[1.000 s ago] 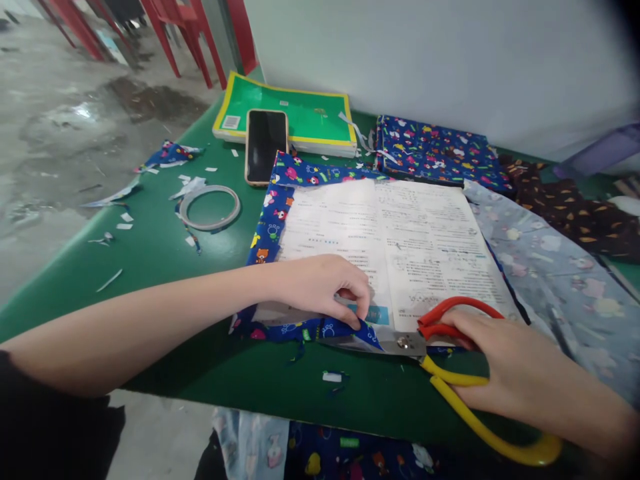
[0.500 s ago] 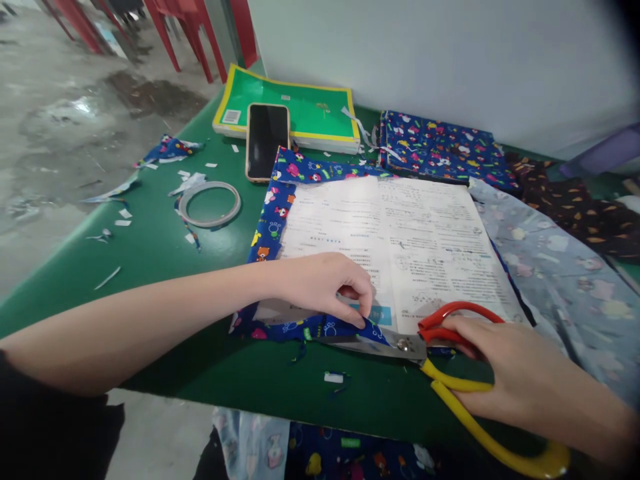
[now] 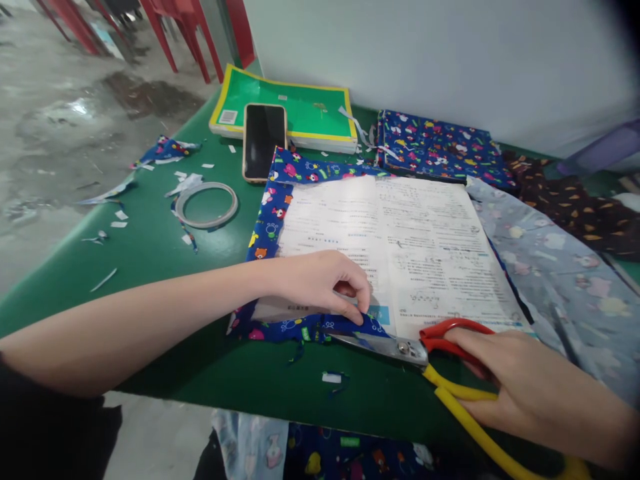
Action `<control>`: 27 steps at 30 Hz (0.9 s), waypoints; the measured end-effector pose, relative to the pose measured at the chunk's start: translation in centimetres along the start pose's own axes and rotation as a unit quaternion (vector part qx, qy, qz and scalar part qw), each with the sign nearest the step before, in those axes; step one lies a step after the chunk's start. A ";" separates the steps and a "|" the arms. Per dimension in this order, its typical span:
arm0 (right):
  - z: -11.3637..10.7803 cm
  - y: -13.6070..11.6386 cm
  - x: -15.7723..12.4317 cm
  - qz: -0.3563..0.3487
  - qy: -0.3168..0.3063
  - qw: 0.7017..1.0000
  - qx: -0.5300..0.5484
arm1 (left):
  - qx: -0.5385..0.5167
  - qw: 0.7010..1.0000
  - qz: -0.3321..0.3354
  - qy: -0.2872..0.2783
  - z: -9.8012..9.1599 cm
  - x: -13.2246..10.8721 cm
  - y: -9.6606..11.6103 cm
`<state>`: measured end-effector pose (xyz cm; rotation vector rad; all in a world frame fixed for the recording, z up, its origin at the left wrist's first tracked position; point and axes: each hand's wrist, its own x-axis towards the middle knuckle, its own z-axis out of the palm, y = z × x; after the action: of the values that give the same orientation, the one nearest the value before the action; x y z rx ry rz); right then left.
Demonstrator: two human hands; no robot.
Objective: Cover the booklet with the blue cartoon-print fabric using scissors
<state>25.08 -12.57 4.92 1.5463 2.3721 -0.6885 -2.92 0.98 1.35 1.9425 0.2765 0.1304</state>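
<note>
An open book [image 3: 400,247] lies on a blue cartoon-print cloth [image 3: 273,220] on the green table [image 3: 165,267]. My left hand [image 3: 315,283] rests on the book's lower left page, its fingertips pinching the cloth's folded near edge. My right hand [image 3: 535,387] grips scissors [image 3: 395,347] with one red and one yellow handle. The blades lie along the cloth's near edge, pointing left, just under my left fingertips.
A phone [image 3: 263,140] leans on a green and yellow book [image 3: 290,113] at the back. A roll of clear tape [image 3: 203,207] and cloth scraps [image 3: 160,153] lie to the left. Folded blue [image 3: 440,147], brown [image 3: 580,207] and pale grey cloths [image 3: 560,267] lie at the right.
The scissors and my right hand have shifted slightly towards me and to the right along the cloth's near edge. My left hand stays pressed on the page and cloth.
</note>
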 end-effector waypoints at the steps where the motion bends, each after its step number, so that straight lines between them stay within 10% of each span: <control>1: 0.1 0.1 -0.1 0.001 0.005 1.000 -0.001 | -0.002 1.000 -0.002 0.000 0.0 0.0 0.0; 27: 1.6 0.9 -1.1 -0.029 0.060 0.998 -0.025 | -0.063 0.997 -0.043 0.005 -0.6 -0.2 -0.5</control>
<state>26.26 -13.97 3.75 1.5447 2.5091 -0.5598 -3.30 1.61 1.10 1.8025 0.3506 0.0992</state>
